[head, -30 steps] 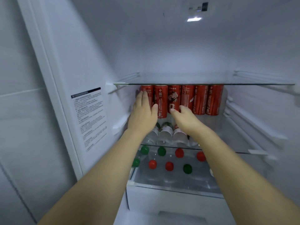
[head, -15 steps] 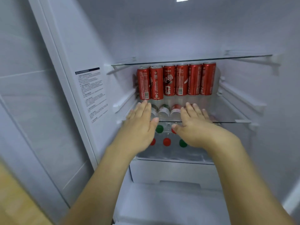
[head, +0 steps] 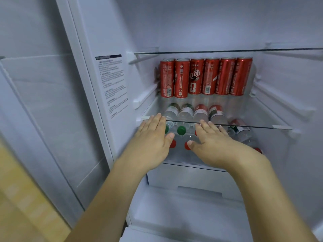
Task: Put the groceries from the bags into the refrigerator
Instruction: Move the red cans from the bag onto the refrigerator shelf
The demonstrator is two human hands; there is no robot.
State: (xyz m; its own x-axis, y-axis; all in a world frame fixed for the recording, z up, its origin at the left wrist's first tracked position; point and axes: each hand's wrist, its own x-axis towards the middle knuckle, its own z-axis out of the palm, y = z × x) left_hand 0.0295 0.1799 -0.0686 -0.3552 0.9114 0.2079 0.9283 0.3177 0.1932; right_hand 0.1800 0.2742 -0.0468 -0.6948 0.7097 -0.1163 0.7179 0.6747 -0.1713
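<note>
Both hands are pulling back now, flat-fingered and holding nothing: left hand (head: 153,142) and right hand (head: 212,144) have left the red cans (head: 204,76), six upright at twelve o'clock on the glass shelf (head: 272,126). That row looks stocked; bottles (head: 181,131) lie below.

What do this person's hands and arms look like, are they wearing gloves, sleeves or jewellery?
Nothing is worn that shows: the left hand and right hand are bare, without gloves, rings or a watch. Both forearms are bare too, with no sleeve down to the picture's lower edge. The fingernails look short and unpainted.
</note>
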